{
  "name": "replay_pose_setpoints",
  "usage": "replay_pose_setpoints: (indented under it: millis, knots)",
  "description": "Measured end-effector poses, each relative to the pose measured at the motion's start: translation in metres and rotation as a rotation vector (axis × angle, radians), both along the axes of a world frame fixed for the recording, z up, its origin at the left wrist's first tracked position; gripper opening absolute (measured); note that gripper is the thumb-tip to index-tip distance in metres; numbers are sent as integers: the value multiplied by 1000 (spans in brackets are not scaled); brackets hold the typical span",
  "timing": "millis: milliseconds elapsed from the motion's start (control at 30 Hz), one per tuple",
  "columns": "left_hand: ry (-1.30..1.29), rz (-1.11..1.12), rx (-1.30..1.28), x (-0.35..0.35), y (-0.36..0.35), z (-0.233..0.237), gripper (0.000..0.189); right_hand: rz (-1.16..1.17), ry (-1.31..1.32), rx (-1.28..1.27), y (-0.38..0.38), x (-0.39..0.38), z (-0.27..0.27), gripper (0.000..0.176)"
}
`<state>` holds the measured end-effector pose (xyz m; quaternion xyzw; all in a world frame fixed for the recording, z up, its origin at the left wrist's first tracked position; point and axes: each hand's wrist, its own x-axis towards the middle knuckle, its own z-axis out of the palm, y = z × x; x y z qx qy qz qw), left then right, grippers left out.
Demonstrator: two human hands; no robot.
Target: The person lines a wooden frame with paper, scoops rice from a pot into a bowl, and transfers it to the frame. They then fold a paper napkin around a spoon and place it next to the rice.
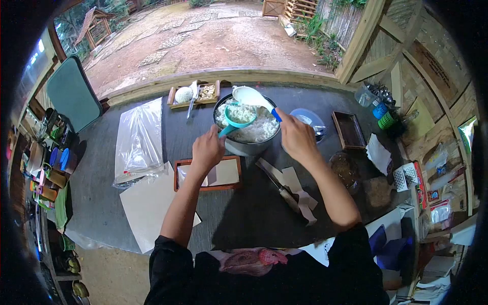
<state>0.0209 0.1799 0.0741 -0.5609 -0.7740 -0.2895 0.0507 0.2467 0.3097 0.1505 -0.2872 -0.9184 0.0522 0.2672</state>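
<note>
A dark pot [245,148] full of white rice [265,131] stands near the middle of the table. My left hand [208,149] is closed around the handle of a teal ladle [230,126], whose bowl sits over the pot with rice in it. My right hand [298,134] grips the blue handle of a white serving spoon [250,96]. The spoon's head is above the pot's far rim, just beyond the ladle. In front of the pot, by my left forearm, lies a shallow wooden tray [240,187] with paper inside.
A knife [288,197] lies beside cut paper strips [300,188]. Left are a clear plastic packet [140,137] and a paper sheet [147,203]. A small wooden tray [173,96] with a white ball stands behind. A clear lid [311,122] and dark wooden tray [348,130] lie right.
</note>
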Motion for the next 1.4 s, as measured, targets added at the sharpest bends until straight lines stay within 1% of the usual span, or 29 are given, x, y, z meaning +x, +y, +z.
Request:
replay_pose_setpoints:
  millis: [67, 100, 133, 200, 233, 300, 433, 500, 533, 600, 667, 800, 867, 933, 1000, 1067, 1133, 1200, 1267, 1367, 1400]
  knots:
    - [-27, 29, -12, 1, 0, 3, 26, 44, 32, -33, 7, 0, 2, 37]
    - [-28, 30, -12, 2, -1, 3, 26, 40, -27, -82, 8, 0, 4, 35]
    - [-28, 48, -24, 3, -1, 3, 26, 40, -27, -82, 8, -2, 5, 35]
    - [-29, 63, -38, 5, 0, 4, 27, -47, -182, -140, 6, -6, 6, 34]
    - [-26, 61, -51, 5, 1, 6, 28, -47, -183, -139, 7, -8, 5, 34]
    - [-25, 60, -66, 7, 1, 6, 30, -50, -232, -20, 8, -12, 2, 34]
    - [-66, 87, -82, 10, 1, 10, 30, -39, -171, -37, 15, -8, 16, 35]
    - [-78, 92, -87, 9, 1, 9, 30, 3, -31, -9, 19, -6, 18, 35]
    - [-80, 85, -78, 8, 1, 7, 29, 4, -34, -10, 17, -7, 16, 35]
    - [-84, 70, -69, 9, 3, 6, 28, 51, -247, 39, 9, -10, 8, 41]
    - [-72, 87, -89, 10, 3, 10, 28, 39, -242, 87, 3, -8, 3, 42]
    - [-69, 88, -95, 11, 0, 12, 28, 64, -216, 117, 9, -8, 19, 40]
    - [-53, 80, -56, 11, 0, 10, 28, -5, -174, 164, 8, -6, 31, 39]
    - [-51, 79, -62, 11, 0, 11, 28, 27, -157, 197, 12, -5, 15, 40]
    - [-47, 74, -64, 12, 2, 12, 29, 46, -228, 216, 11, -3, 4, 40]
    - [-50, 83, -84, 11, 1, 11, 30, 67, -204, 210, 18, 0, 6, 40]
    - [-46, 83, -79, 11, 0, 10, 30, 15, -97, 181, 23, 0, 14, 33]
    - [-47, 79, -70, 12, 2, 9, 31, -6, -48, 147, 27, -2, 19, 34]
    - [-66, 84, -62, 14, 0, 9, 31, -80, -109, 189, 32, -6, 15, 41]
    - [-73, 87, -39, 13, 1, 6, 32, -40, -136, 215, 36, -11, -6, 43]
    - [-71, 90, -37, 13, 2, 8, 32, -38, -133, 217, 33, -11, -5, 43]
